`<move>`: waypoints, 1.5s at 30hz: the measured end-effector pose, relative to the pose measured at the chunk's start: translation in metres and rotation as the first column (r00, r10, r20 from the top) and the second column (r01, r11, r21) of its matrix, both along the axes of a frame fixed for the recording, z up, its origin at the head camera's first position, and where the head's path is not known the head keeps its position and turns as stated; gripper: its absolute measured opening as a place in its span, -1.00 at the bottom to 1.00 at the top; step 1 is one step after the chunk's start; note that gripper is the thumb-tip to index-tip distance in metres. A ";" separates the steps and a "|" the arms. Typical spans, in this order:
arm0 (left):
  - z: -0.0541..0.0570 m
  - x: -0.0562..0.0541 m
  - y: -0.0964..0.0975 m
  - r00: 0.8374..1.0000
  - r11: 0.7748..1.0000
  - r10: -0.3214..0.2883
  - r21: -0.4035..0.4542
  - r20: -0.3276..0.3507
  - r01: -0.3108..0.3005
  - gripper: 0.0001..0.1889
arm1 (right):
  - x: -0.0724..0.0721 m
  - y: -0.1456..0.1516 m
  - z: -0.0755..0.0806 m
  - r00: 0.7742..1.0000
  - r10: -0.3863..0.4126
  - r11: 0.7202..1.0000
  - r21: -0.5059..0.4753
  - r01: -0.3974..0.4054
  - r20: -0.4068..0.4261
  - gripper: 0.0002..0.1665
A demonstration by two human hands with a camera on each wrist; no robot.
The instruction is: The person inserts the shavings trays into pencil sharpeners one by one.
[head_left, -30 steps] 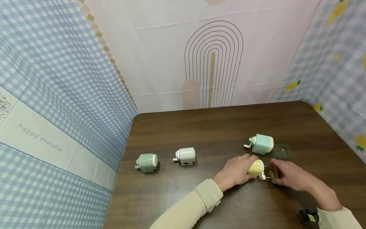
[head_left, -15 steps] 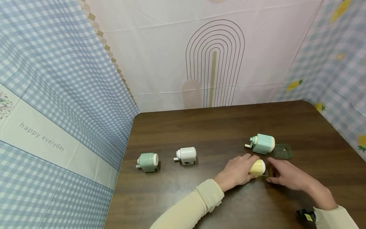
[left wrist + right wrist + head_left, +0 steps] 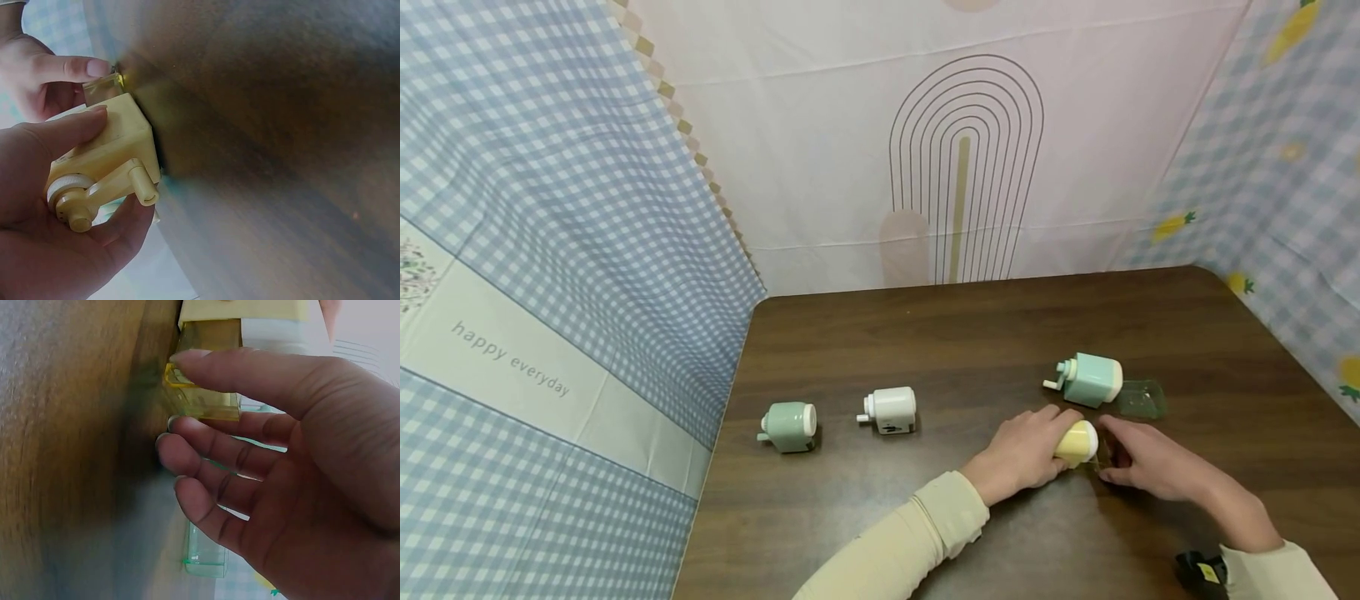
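A yellow hand-crank pencil sharpener lies at the right of the table. My left hand grips its body, thumb on one face and fingers round the other side; the crank points back toward the palm in the left wrist view. From the sharpener's far end sticks out a clear yellow shavings drawer, partly inside the body. My right hand pinches the drawer's outer end between thumb and index finger, the other fingers loosely bent beneath in the right wrist view.
Behind the hands stands a turquoise sharpener, its clear green drawer beside it. Farther left are a white sharpener and a sage-green one. Printed cloths hang around the brown table.
My right hand has moved left with the yellow drawer, which has slid into the sharpener's body, so less of it shows. My left hand holds its place on the sharpener.
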State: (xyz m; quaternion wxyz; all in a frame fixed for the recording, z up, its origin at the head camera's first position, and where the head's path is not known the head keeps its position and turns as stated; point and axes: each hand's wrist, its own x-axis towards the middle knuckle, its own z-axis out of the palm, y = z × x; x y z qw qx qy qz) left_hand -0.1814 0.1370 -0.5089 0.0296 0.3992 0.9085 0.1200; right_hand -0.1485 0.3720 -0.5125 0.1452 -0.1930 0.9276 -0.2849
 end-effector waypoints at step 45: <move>0.003 -0.002 0.003 1.000 1.000 0.000 -0.024 0.001 0.000 -0.40 | -0.006 -0.021 0.001 0.994 0.029 0.997 -0.070 -0.036 -0.108 -0.58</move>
